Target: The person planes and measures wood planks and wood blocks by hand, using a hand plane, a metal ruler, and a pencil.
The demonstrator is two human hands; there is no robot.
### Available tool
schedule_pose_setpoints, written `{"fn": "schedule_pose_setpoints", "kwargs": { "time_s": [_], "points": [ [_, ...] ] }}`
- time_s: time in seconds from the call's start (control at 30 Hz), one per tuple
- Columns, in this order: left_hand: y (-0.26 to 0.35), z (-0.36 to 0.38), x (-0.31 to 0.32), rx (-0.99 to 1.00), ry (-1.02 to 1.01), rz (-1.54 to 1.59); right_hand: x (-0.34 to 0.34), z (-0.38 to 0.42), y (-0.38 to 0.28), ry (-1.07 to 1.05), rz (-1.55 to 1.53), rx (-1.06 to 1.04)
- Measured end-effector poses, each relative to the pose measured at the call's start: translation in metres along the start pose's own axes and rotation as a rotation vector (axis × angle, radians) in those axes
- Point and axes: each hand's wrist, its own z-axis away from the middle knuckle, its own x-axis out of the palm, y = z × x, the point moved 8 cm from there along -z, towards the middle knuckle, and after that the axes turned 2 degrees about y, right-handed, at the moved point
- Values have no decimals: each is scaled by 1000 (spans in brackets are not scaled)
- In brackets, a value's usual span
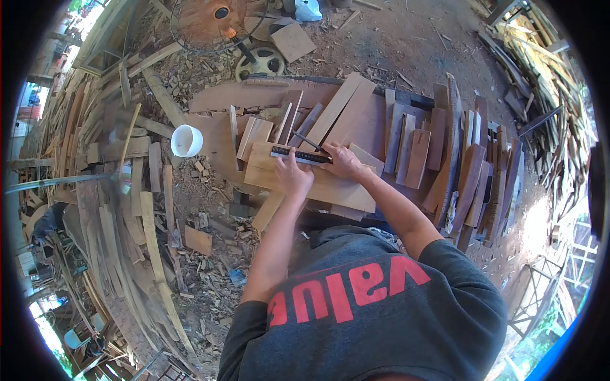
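Observation:
A light wooden board (343, 192) lies across the pile of timber in front of me. On it rests a dark, ruler-like bar (286, 153) with a row of marks and a pale edge. My left hand (295, 174) is at the bar's near edge, fingers closed against it and holding it to the board. At the bar's right end, my right hand (344, 161) is closed round a thin dark pencil-like stick (309, 141), which points up and left. The right fingertips are partly hidden from above.
Planks (343, 105) lean beyond the board, and dark timber pieces (416, 159) stand in rows on the right. A white bucket (186, 140) sits at the left among scraps. Long wood strips (155, 235) cover the left floor. A round fan (219, 16) stands at the back.

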Motion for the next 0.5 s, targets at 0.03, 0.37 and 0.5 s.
{"fn": "schedule_pose_setpoints", "kwargs": {
  "time_s": [0.03,0.37,0.5],
  "points": [
    [0,0,0,13,5,2,-1,0,0,5,-7,-1],
    [-1,-5,-3,60,14,28,-4,0,-3,1,5,6],
    [0,-6,-4,93,11,41,-5,1,-3,9,23,12]
  ]
}}
